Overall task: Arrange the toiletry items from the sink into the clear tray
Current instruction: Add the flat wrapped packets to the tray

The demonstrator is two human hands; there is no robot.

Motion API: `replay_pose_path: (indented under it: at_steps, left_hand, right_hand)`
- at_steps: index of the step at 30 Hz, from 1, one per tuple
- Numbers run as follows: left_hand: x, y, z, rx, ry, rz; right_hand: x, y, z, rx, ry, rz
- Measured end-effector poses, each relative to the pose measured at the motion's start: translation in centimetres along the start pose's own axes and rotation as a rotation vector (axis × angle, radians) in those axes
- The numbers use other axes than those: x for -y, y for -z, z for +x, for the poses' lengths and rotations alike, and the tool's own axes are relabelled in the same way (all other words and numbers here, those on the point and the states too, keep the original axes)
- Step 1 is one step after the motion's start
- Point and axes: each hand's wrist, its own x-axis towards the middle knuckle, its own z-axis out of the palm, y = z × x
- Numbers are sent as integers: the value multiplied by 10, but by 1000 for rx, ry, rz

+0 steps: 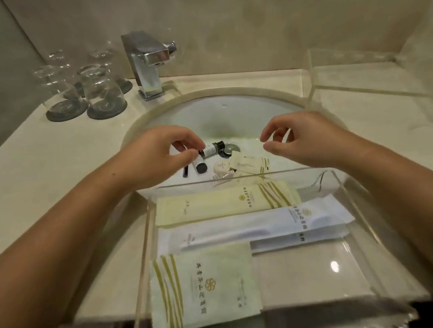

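A clear tray (353, 199) rests across the sink's front edge. It holds a long cream packet (213, 205), a white packet (254, 228) and a square green-striped packet (204, 289). In the white sink (206, 113) lie two small dark-capped bottles (213, 148), a round white soap (222, 166), a small cream sachet (249, 164) and a black stick (185, 171). My left hand (157, 155) pinches one little bottle (200, 165) between thumb and fingers. My right hand (301, 139) hovers above the sink's right side, fingers curled and apart, holding nothing.
A chrome faucet (148, 65) stands behind the sink. Several upturned glasses (100, 87) on dark coasters sit at the back left of the beige counter. A second clear tray (384, 73) stands at the back right against the wall.
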Motion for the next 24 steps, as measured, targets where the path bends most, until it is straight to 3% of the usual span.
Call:
replay_pose_path:
  at_steps: [10, 20, 24]
  left_hand:
    - [17, -40, 71, 293, -132, 96]
    - [19, -80, 89, 572, -255, 210]
    - [17, -94, 86, 592, -328, 272]
  right_hand:
    - [-42, -40, 67, 330, 13, -137]
    - [-43, -62, 93, 487, 12, -245]
    - [-43, -69, 94, 494, 13, -282]
